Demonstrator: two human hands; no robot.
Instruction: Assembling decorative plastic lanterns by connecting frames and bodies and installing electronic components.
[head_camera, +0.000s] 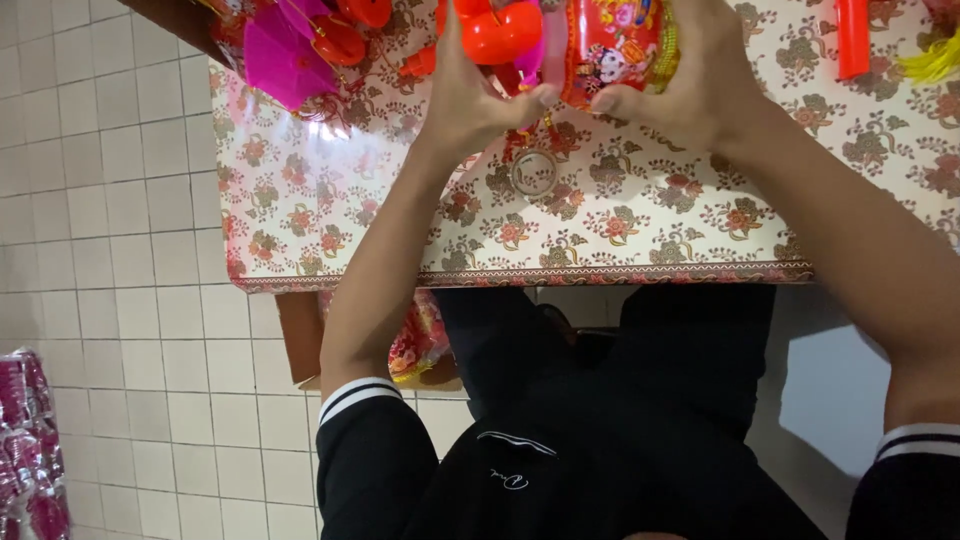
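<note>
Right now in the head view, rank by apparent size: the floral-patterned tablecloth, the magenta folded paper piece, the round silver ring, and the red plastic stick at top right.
1. Floral-patterned tablecloth, by far the largest.
2. Magenta folded paper piece, partly cut off by the frame edge.
3 and 4. Red plastic stick and round silver ring look close in area; the stick is cropped, so I won't rank them.

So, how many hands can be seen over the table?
2. The left hand is at the orange-red ornament; the right hand is at the printed red lantern. Both work above the floral table. No other hands are visible.

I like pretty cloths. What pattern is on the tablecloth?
The tablecloth is cream with red and brown flowers and a dark border, seen in the head view.
</note>
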